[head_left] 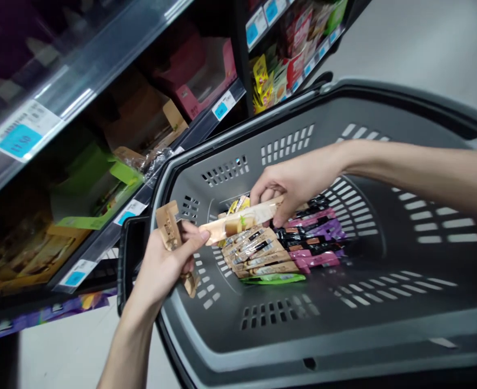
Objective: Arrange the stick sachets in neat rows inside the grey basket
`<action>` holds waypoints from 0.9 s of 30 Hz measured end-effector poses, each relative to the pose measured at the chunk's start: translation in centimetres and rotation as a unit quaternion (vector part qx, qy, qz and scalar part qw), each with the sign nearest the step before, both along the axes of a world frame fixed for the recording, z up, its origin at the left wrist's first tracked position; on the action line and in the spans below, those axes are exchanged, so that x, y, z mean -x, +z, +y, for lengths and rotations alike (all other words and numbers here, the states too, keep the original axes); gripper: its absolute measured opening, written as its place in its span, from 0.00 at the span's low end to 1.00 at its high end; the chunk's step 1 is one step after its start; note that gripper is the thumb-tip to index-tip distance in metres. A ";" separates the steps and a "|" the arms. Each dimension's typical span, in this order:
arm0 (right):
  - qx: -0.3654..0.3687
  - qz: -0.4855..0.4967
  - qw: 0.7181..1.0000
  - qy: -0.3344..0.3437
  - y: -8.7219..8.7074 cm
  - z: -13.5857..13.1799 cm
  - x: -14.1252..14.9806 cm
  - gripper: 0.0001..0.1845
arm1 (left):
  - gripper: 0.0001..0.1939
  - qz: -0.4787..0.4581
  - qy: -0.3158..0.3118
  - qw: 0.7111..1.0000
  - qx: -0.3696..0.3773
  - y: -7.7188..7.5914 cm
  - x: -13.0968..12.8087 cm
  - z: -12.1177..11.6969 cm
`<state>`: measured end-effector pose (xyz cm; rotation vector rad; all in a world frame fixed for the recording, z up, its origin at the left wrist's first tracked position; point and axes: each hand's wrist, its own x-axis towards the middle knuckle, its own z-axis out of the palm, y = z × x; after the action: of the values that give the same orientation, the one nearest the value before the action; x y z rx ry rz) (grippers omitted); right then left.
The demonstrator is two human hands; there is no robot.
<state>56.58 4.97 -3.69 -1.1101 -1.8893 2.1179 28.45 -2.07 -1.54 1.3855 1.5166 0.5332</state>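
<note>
Above the inside of a grey shopping basket (pixel 356 324), my two hands hold a long, slim cream-coloured snack packet (pixel 242 220) between them. My right hand (pixel 299 178) reaches in from the right and is closed on its right end. My left hand (pixel 161 270) pinches its left end between thumb and fingers. A slim brown packet (pixel 167 222) is also in my left hand, standing crosswise at the basket's left rim. Below lie several brown packets (pixel 269 254) in a row, beside pink packets (pixel 315 261), purple packets (pixel 331 228) and a green packet (pixel 275 279).
Store shelves with price labels (pixel 21 139) run along the left. They hold a green display box (pixel 120 178), a pink display box (pixel 206 81) and, farther back, yellow packets (pixel 263 81). Pale floor (pixel 433 43) shows at the upper right.
</note>
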 end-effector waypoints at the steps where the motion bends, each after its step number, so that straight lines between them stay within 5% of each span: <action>1: 0.004 -0.003 1.000 -0.009 0.1 0.3 -0.6 0.19 | 0.16 0.007 -0.004 1.000 0.009 0.0 0.1 0.0; 7: -0.079 0.051 0.990 -0.103 0.7 1.7 -2.7 0.16 | 0.19 0.078 -0.122 0.987 0.064 -0.5 0.5 0.2; 15: -0.097 0.085 0.985 -0.114 0.3 1.5 -1.9 0.18 | 0.20 0.064 -0.154 0.983 0.083 -1.4 1.0 0.2; 19: -0.091 0.102 0.983 -0.121 0.2 1.3 -1.7 0.17 | 0.19 0.010 -0.119 0.991 0.067 -1.5 0.8 0.1; 27: -0.019 0.246 0.923 -0.295 0.0 0.1 0.8 0.09 | 0.14 -0.206 0.042 0.977 0.021 -0.4 0.0 0.1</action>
<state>55.81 5.07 -3.69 -0.8734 -1.1753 1.7769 28.44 -1.94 -1.95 1.0975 1.2428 0.7841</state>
